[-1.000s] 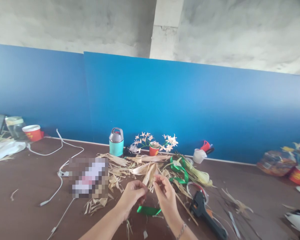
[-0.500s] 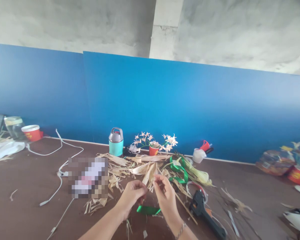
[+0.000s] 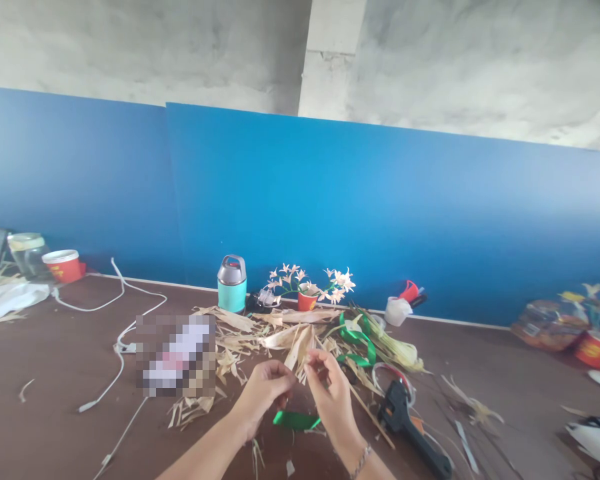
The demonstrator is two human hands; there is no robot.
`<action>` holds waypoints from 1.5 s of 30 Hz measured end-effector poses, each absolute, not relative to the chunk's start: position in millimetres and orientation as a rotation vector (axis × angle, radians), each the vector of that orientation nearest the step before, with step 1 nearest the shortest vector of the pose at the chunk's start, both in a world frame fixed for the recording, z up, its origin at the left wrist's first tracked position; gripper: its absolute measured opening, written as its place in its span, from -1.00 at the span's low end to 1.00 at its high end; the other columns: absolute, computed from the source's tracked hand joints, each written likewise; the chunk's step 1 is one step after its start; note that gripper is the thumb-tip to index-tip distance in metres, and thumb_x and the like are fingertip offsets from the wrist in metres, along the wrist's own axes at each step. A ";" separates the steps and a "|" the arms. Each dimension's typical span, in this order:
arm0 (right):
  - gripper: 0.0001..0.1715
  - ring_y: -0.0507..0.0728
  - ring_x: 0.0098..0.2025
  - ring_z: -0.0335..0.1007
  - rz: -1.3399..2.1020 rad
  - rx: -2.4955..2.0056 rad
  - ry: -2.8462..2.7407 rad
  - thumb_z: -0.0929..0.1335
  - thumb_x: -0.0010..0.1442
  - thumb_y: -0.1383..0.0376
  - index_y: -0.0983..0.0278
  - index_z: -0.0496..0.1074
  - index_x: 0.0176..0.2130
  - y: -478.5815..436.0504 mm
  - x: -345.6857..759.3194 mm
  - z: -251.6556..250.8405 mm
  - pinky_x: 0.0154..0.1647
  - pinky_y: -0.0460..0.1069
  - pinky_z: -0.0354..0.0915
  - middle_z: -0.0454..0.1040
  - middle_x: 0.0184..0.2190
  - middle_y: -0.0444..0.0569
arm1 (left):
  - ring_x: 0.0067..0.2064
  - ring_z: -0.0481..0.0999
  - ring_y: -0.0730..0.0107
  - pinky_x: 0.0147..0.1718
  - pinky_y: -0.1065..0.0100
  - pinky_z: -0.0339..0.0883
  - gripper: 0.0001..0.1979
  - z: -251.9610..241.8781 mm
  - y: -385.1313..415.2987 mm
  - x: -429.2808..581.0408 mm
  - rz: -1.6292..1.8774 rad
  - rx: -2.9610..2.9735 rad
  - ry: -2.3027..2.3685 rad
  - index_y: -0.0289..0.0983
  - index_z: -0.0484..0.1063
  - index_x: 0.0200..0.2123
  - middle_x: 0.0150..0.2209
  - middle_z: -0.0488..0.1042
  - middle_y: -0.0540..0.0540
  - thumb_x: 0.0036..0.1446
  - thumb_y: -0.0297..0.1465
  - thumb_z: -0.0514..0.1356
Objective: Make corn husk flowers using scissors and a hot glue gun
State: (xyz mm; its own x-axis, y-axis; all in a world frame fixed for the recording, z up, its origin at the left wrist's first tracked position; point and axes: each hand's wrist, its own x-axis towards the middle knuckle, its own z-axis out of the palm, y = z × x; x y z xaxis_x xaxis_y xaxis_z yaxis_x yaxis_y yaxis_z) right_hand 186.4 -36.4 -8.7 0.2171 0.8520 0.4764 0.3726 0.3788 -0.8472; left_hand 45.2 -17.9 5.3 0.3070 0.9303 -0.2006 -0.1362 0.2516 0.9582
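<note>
My left hand (image 3: 270, 387) is closed in a pinch over the table, and whatever lies between its fingertips is too small to make out. Close by on the right, my right hand (image 3: 329, 387) pinches too, thumb against fingers, its contents equally unclear. Just beyond both hands lies a heap of dry, pale husk strips (image 3: 300, 340). Below and between the wrists is a short piece of green ribbon (image 3: 296, 420). A longer curl of green ribbon (image 3: 363, 340) rests on the heap to the right.
A black glue gun (image 3: 413, 427) lies right of my right hand. Behind the husks stand a turquoise flask (image 3: 232, 293) and a red cup (image 3: 307, 302) with pale flowers (image 3: 337, 285). White cables (image 3: 125, 333) run across the left side. A blue partition (image 3: 300, 200) closes the back.
</note>
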 end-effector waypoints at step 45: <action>-0.78 0.13 -0.41 0.39 0.572 -1.224 -1.397 0.31 0.13 0.19 0.30 0.42 -0.30 -37.9 185.9 -6.2 -0.41 -0.06 0.31 0.48 -0.43 0.00 | -0.70 0.23 0.57 -0.70 0.51 0.02 -0.85 -1.9 -14.7 45.6 0.891 1.232 1.055 -0.28 0.28 -0.58 -0.72 0.32 0.11 -0.14 -0.36 0.20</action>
